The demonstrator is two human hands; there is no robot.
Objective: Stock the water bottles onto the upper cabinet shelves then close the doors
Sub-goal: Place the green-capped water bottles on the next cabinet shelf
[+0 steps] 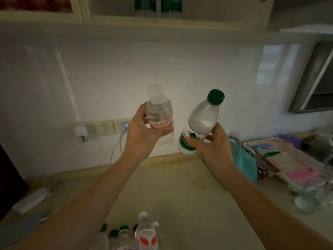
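Observation:
My left hand (142,130) grips a clear water bottle with a white cap and red label (158,112), held upright above the counter. My right hand (212,141) grips a water bottle with a green cap and green label (201,120), tilted with its cap to the upper right. Both bottles are raised in front of the white wall, below the upper cabinet (162,20). Green bottles (158,5) show behind the cabinet's glass. Several more bottles (133,233) stand at the counter's near edge, some green-capped, some white-capped.
The beige counter (171,186) runs under my arms. Wall sockets (104,127) with a plugged charger and cable sit at the left. A white power strip (32,199) lies at the left. A teal cloth (245,165), a tray of packets (288,163) and clear plastic clutter the right.

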